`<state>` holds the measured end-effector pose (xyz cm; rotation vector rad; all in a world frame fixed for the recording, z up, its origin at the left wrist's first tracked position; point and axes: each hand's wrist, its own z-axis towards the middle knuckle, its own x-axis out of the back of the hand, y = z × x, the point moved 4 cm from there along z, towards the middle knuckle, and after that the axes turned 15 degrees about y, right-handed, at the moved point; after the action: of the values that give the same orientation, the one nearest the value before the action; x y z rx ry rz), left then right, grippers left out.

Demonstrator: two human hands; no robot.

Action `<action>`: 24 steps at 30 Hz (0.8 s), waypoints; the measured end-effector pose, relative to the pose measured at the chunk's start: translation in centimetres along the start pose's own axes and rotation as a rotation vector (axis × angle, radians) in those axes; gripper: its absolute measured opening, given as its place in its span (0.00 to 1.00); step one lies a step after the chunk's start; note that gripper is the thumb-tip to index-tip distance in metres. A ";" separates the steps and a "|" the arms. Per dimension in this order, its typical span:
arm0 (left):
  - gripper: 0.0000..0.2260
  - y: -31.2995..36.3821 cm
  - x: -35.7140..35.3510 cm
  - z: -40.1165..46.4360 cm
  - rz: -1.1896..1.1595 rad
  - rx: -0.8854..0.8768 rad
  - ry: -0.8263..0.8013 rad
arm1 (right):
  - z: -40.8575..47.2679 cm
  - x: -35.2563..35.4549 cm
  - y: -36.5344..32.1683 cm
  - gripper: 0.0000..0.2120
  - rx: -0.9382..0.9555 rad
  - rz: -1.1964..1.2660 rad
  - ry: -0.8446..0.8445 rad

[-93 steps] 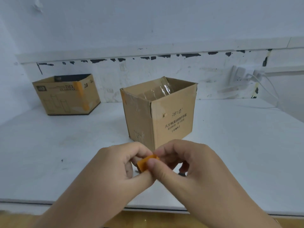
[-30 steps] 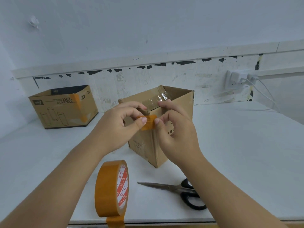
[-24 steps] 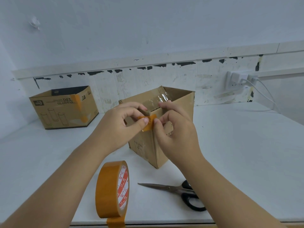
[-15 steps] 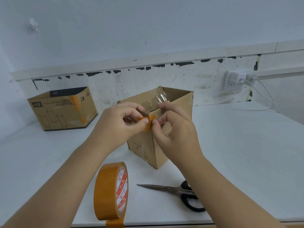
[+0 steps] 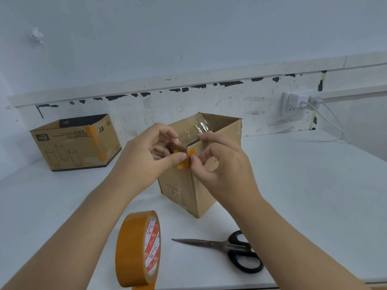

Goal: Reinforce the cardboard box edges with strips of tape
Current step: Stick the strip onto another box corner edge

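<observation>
Hands meet at the near top corner of an open cardboard box (image 5: pixel 195 185) in the middle of the white worktop (image 5: pixel 303 185). The left hand (image 5: pixel 144 158) has its fingers curled, thumb tip pressed against a short orange tape strip (image 5: pixel 185 160) where it wraps the corner, the other fingers bent over the box's rim behind it. The right hand (image 5: pixel 222 166) is curled as well, thumb and forefinger pinching the strip's right part against the box's front face, with another finger hooked on the top edge. The strip sits just under the rim, folded across the vertical corner edge, its lower end standing slightly off the cardboard. Clear glossy tape covers the box's inner flap above the hands.

Nearer the camera, an orange tape roll (image 5: pixel 137 249) stands on its edge at the worktop's front, its red-and-white core label facing right, a loose end hanging past the front edge. Black-handled scissors (image 5: pixel 222 246) lie flat just right of the roll, blades closed and pointing left, partly hidden by the right forearm. A second cardboard box (image 5: pixel 75 143), with orange tape down one corner, sits well apart at the back left against the wall. A white wall socket (image 5: pixel 297 101) with plugs and cable is at the back right.
</observation>
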<state>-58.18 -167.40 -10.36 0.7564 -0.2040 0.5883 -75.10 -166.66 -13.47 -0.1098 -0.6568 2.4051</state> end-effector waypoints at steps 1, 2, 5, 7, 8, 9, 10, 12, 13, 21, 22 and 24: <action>0.12 0.0 -0.1 0.1 0.027 -0.016 -0.009 | 0.0 0.1 0.0 0.08 -0.003 0.003 -0.006; 0.11 0.0 -0.2 0.2 0.051 -0.036 -0.020 | 0.1 0.1 0.0 0.08 -0.005 0.011 -0.013; 0.09 0.0 -0.6 0.6 0.031 -0.084 -0.079 | 0.4 0.3 0.3 0.08 0.014 0.053 -0.058; 0.09 -0.2 -0.7 0.8 -0.014 -0.084 -0.120 | 0.7 0.4 0.7 0.13 0.020 0.085 -0.103; 0.09 -0.3 -0.8 0.9 -0.037 -0.083 -0.133 | 0.9 0.4 0.9 0.14 0.024 0.092 -0.112; 0.09 -0.4 -0.9 0.8 -0.064 -0.086 -0.140 | 1.1 0.4 0.9 0.13 0.034 0.091 -0.109; 0.10 -0.5 -0.9 0.8 -0.092 -0.090 -0.141 | 1.3 0.3 0.9 0.12 0.050 0.085 -0.097; 0.10 -0.6 -1.1 0.7 -0.139 -0.103 -0.135 | 1.5 0.0 0.9 0.08 0.065 0.083 -0.071; 0.10 -0.6 -1.1 0.8 -0.147 -0.116 -0.129 | 1.6 -0.2 0.9 0.07 0.061 0.093 -0.062; 0.12 -1.7 -0.9 0.3 -0.126 -0.170 -0.135 | 1.4 -0.5 1.7 0.09 0.100 0.167 -0.120; 0.12 -2.0 -0.9 0.3 -0.109 -0.166 -0.146 | 1.3 -0.5 1.8 0.10 0.116 0.168 -0.132; 0.16 -2.3 -1.1 0.3 -0.059 -0.168 -0.144 | 1.1 -0.4 2.1 0.12 0.145 0.167 -0.159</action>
<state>-57.72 -169.38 -11.94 0.6402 -0.3586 0.4550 -76.16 -168.78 -13.55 0.0918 -0.5613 2.6338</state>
